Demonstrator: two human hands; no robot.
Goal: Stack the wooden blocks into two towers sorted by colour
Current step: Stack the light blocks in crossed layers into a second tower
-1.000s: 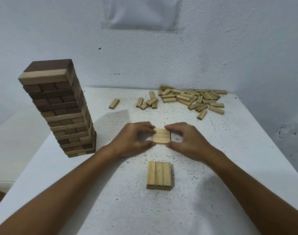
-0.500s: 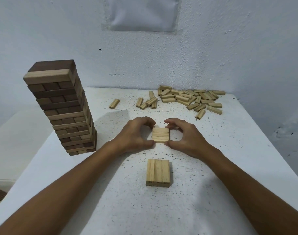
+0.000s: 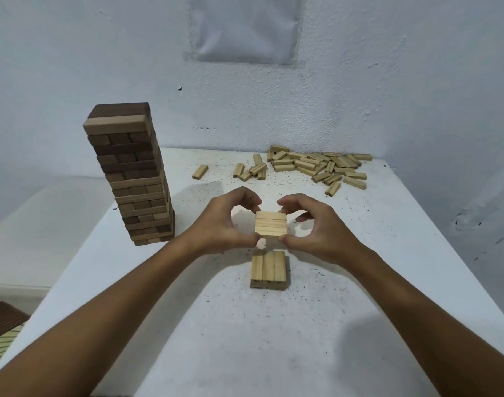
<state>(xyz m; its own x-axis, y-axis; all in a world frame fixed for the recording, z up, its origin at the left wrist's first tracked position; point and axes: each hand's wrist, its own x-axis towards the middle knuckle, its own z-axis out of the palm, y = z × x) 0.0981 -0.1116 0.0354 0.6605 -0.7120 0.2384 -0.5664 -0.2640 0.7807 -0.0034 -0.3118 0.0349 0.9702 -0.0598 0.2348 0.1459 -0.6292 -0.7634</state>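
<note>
Pale blue rough-plastered wall [image 3: 388, 81] behind, w/ a grey rectangular patch [image 3: 246, 27] up top. Against it stands a white speckled bench [image 3: 273, 339].

Both hands are mid-bench, holding one small flat layer of light pine blocks [image 3: 271, 227] between them. The blocks lie side by side, long edges running left-right. Left hand [image 3: 225, 224] pinches the layer's left end, thumb at the near corner, fingers curled over the far edge. Right hand [image 3: 319, 227] mirrors that on the right end, thumb near, curled fingers far. The layer appears lifted off the bench, its shadow showing below-left.

Just nearer to the person, a square base layer of three light pine blocks [image 3: 269, 269] lies flat on the bench, long edges running front-back, i.e. crosswise to the held layer. The held layer sits just beyond it, not touching.

Left side of bench: a tall tower of mixed dark-brown and tan wooden blocks [image 3: 136, 179], darker up top, lighter bands lower down, leaning a bit.

Far right by the wall: a loose heap of light pine blocks [image 3: 316, 166], w/ a single stray light block [image 3: 200, 171] apart to the left.

Bottom-left corner, below bench level: a dark ridged brown object [image 3: 4, 319], can't tell what.
</note>
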